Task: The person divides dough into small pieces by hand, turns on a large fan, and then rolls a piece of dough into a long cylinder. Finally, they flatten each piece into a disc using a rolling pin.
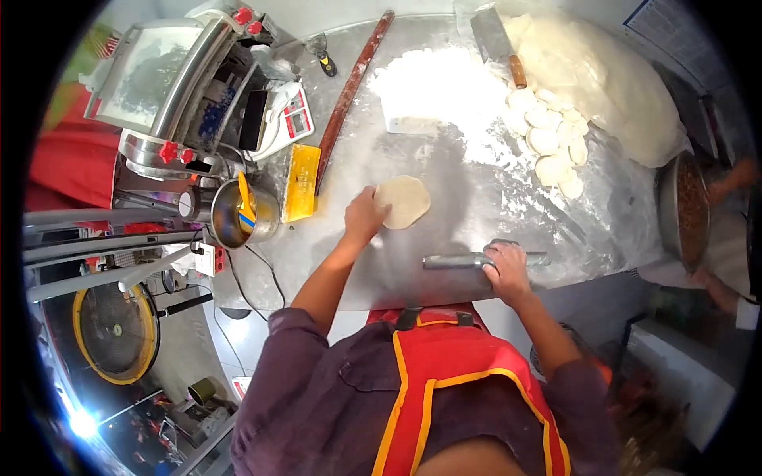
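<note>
A flat round of dough [403, 202] lies on the metal worktop, its left edge pinched by my left hand [366, 214]. The fingertips overlap that edge. My right hand [506, 267] is wrapped round a metal rolling pin [456, 261], which lies crosswise near the front edge of the worktop, apart from the dough. Farther right, several small dough pieces [544, 141] rest in a floury heap. White flour [432, 79] is spread behind the dough round.
A cleaver [494, 40] lies beside a large covered dough mass [595, 71]. Leftward are a long wooden rod [353, 99], a yellow box [302, 182], a metal pot [266, 208], a scale [294, 123] and a dough machine [178, 95]. Another person's hand [734, 178] touches a filled basin [684, 210].
</note>
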The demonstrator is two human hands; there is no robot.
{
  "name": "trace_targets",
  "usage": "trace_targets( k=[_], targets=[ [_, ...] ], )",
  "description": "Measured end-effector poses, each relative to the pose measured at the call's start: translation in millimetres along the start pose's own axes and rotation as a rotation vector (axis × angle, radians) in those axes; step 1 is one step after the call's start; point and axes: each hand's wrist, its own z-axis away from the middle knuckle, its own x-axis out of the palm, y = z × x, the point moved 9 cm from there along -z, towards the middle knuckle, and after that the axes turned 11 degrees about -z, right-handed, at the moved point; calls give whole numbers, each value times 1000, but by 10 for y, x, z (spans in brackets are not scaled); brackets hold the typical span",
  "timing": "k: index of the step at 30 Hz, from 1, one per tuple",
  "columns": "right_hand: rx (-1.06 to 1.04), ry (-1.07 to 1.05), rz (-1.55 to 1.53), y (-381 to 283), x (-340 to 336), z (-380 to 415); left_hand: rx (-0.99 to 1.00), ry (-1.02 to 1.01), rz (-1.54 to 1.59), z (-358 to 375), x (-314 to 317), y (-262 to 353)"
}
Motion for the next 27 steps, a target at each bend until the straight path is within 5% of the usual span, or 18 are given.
trace_targets(
  k=[4,9,11,14,17,20,22,24,27],
  targets=[
    [185,126,119,162,174,-22,147,85,-17,36,120,466],
    [242,205,332,170,273,-182,473,-177,47,156,706,1245],
    [301,172,412,286,292,-434,473,-285,13,177,738,1415],
    [282,246,456,427,149,-1009,206,-265,-19,-91,739,1387],
    [342,248,386,685,53,-1503,206,-208,3,-308,771,1479],
    [320,188,248,543,159,-1173,286,-368,-110,-267,837,1539],
    [88,305,397,145,258,-465,287,-229,-83,-322,930,1290],
    [342,35,251,27,277,-97,198,-160,18,-259,832,967],
    [145,226,389,94,229,-455,415,-479,-91,-31,816,1040]
  ],
)
